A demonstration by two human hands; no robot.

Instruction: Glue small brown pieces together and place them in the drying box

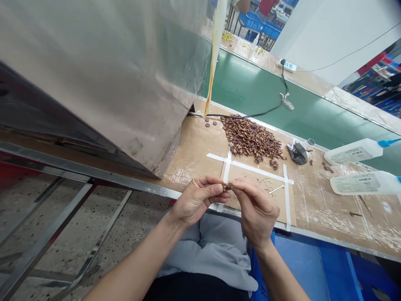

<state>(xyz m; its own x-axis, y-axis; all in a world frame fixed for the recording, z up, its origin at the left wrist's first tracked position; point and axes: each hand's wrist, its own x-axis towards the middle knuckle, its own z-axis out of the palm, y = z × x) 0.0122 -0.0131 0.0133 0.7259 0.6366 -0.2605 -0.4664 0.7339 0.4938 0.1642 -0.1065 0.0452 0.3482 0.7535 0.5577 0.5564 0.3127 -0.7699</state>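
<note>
Between my fingertips is a small dark brown piece (227,187), too small to make out in detail. My left hand (200,198) pinches it between thumb and fingers. From the other side, my right hand (257,207) closes thumb and forefinger at the same piece, partly hiding it. Just below the hands lies a cardboard sheet (253,205) edged with white tape. On it are a white cotton swab (276,189) and several thin gold-coloured bits (265,181). Beyond my hands spreads a heap of small brown and gold pieces (250,136).
A large metal housing (131,92) stands at the left. Two white bottles (354,152) lean in from the right, near a black crumpled item (297,154). A black cable (260,113) crosses by the green belt (250,83). A blue crate (307,263) sits below the table edge.
</note>
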